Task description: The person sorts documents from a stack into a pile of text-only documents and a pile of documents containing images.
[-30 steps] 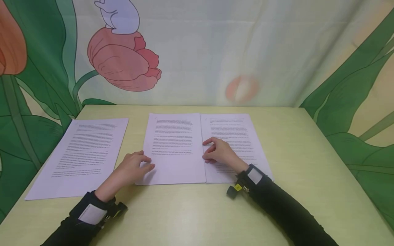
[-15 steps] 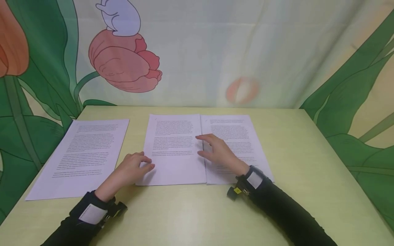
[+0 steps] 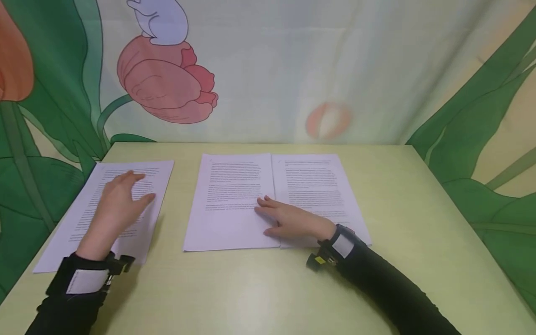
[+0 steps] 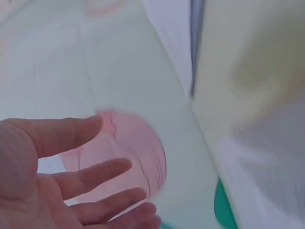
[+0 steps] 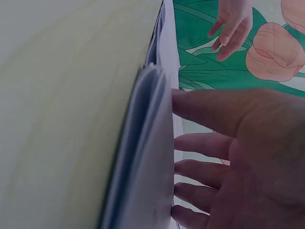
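Observation:
Printed white papers lie in the head view: a left set [image 3: 54,260], a middle set [image 3: 230,232] and a right set [image 3: 349,204], the last two side by side. My left hand [image 3: 119,200] hovers over the left set, fingers spread and holding nothing; the left wrist view also shows that hand [image 4: 57,186] with its fingers apart. My right hand [image 3: 293,221] lies across the seam, its fingertips on the middle set. In the right wrist view, straight fingers of the right hand [image 5: 257,152] touch the surface of layered papers [image 5: 152,124].
A pale wooden table [image 3: 234,293] carries all the papers. Behind it hangs a white curtain [image 3: 268,70] printed with tulips, leaves and a rabbit. Both wrists wear black bands with small devices.
My left hand has left the middle set's left edge and moved left above the left set. My right hand has shifted slightly left and nearer, its fingers now on the middle set.

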A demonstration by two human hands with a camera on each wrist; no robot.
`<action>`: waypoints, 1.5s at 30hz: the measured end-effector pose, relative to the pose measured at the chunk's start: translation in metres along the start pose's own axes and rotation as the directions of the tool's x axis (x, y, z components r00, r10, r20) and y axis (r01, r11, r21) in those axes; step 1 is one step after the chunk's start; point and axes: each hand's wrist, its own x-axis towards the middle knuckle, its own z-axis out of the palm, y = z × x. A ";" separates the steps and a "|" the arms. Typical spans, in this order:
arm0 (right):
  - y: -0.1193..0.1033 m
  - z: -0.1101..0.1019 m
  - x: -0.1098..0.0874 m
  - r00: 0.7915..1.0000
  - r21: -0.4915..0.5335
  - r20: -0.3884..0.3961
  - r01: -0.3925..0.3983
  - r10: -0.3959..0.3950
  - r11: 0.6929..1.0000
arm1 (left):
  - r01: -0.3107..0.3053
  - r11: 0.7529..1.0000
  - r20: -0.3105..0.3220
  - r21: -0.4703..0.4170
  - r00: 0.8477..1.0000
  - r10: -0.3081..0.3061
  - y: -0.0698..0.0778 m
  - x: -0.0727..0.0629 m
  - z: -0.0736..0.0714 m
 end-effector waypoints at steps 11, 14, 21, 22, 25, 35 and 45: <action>0.000 0.001 -0.002 1.000 -0.011 -0.001 0.020 -0.020 1.000 | 0.243 0.952 0.076 0.188 0.962 -0.261 -0.094 -0.024 -0.021; 0.000 0.001 -0.004 1.000 -0.001 0.003 0.019 -0.019 1.000 | 0.286 0.933 0.134 0.217 0.938 -0.319 -0.108 -0.028 -0.018; -0.001 0.002 -0.005 1.000 0.002 0.000 0.008 -0.008 1.000 | 0.322 0.900 0.249 0.292 0.883 -0.397 -0.122 -0.026 -0.021; -0.001 0.002 -0.005 1.000 0.001 0.000 0.011 -0.011 1.000 | 0.317 0.901 0.267 0.295 0.878 -0.396 -0.123 -0.025 -0.022; 0.000 0.002 -0.004 1.000 -0.002 -0.003 0.017 -0.017 1.000 | 0.277 0.914 0.313 0.297 0.876 -0.367 -0.129 -0.023 -0.024; 0.001 0.002 -0.003 1.000 -0.002 -0.012 0.026 -0.026 1.000 | 0.322 0.880 0.306 0.349 0.848 -0.432 -0.142 -0.012 -0.027; -0.001 -0.001 -0.004 1.000 0.009 -0.005 0.015 -0.015 1.000 | 0.461 0.845 0.274 0.271 0.805 -0.527 -0.149 -0.012 -0.031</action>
